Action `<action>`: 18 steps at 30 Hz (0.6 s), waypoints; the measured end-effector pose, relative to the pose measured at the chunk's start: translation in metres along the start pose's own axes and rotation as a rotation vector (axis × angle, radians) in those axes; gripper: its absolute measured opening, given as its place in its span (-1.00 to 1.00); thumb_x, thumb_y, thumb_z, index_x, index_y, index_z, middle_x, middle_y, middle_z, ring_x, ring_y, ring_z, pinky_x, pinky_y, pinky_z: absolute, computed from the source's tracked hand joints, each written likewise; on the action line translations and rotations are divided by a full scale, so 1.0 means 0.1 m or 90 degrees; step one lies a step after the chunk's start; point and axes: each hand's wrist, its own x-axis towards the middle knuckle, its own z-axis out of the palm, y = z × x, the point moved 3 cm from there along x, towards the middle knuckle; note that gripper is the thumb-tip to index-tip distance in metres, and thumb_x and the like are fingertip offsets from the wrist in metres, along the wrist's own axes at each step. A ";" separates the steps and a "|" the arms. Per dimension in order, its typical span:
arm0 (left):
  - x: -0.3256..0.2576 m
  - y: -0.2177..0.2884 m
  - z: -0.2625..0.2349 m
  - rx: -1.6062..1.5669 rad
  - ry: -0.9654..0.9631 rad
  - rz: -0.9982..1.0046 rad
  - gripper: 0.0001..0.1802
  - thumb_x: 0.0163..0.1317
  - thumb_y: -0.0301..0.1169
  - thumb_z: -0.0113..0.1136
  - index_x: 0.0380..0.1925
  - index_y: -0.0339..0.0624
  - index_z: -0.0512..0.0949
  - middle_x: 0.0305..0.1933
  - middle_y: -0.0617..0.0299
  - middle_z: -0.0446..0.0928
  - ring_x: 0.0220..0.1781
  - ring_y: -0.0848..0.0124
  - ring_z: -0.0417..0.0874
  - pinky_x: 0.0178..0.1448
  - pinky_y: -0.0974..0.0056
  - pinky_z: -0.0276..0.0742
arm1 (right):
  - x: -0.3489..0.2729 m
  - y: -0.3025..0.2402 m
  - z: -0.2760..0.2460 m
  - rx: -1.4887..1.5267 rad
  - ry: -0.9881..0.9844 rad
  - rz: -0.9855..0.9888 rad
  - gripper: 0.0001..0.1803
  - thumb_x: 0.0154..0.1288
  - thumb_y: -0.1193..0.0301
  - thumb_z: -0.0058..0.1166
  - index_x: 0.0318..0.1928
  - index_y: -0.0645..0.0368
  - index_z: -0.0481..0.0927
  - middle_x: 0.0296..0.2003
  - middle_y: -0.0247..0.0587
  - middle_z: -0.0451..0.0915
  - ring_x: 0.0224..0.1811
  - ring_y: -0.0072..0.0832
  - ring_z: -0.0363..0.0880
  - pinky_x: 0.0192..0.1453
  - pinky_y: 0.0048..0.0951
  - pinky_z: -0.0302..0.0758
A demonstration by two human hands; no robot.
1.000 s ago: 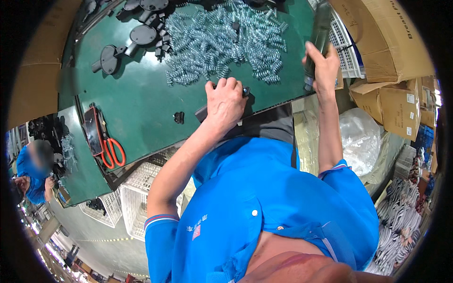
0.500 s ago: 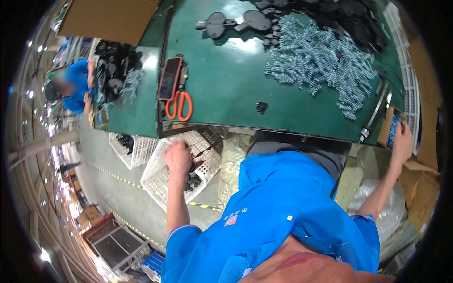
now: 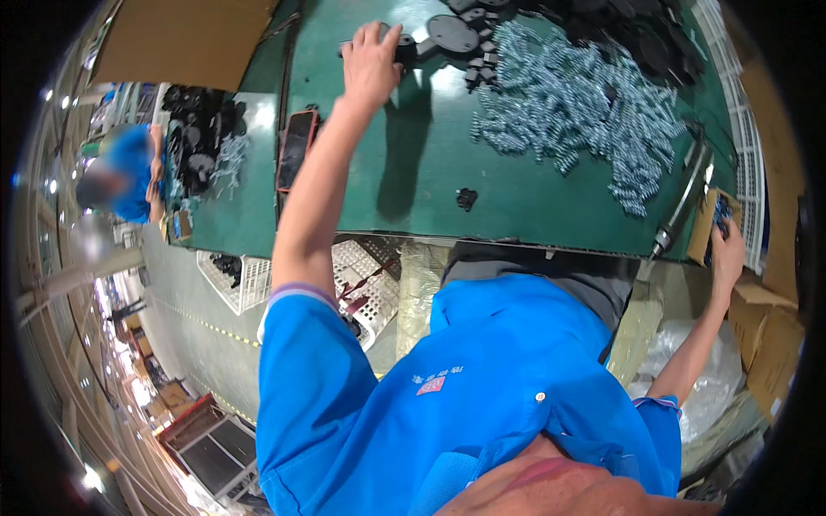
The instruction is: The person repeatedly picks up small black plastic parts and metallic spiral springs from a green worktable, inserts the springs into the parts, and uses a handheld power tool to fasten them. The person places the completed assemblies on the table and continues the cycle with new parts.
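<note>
At the far edge of the green table, my left hand is closed over a round black plastic part, which it mostly covers. Beside it lies a second round black part with an arm. At the far right my right hand has its fingers in a small cardboard box of small bluish pieces; what the fingers hold is hidden. A heap of pale blue coiled springs covers the table's right half. One small black piece lies near the front edge.
A phone lies by the table's left part, next to my forearm. A long metal tool rests at the right edge. Below the table stands a white perforated crate. Another person sits at a table further left.
My left hand has gone from above the white crate up to the black part at the table's far edge. My right hand stays at the small box, its fingers slightly lower.
</note>
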 end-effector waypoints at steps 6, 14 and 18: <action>0.40 -0.36 0.33 0.019 -0.318 -0.130 -0.37 -0.02 -0.18 0.46 0.14 0.12 0.55 0.32 0.11 0.37 0.38 0.01 0.31 0.31 -0.07 0.41 | 0.02 0.28 0.23 0.193 0.010 0.029 -0.77 0.27 0.33 0.18 -0.23 0.26 0.61 -0.42 -0.19 0.65 -0.39 -0.53 0.51 -0.21 -0.45 0.43; -0.33 0.32 -1.00 -0.620 -0.206 -0.256 -0.52 -0.14 -0.52 0.09 -0.08 -0.30 0.55 -0.05 0.12 0.63 -0.02 0.30 0.65 0.17 0.28 0.51 | -0.05 0.35 0.29 0.220 0.093 0.053 -0.76 0.30 0.27 0.15 -0.24 0.20 0.62 -0.41 -0.23 0.64 -0.39 -0.55 0.50 -0.21 -0.47 0.43; -0.64 1.01 -1.04 -0.984 -0.376 -0.224 -0.37 -0.29 -0.48 0.04 -0.02 -0.30 0.51 0.03 0.04 0.59 0.05 0.27 0.62 0.25 0.23 0.49 | -0.05 0.31 0.29 0.212 0.155 0.044 -0.76 0.28 0.25 0.19 -0.19 0.16 0.66 -0.38 -0.28 0.66 -0.35 -0.55 0.54 -0.15 -0.48 0.45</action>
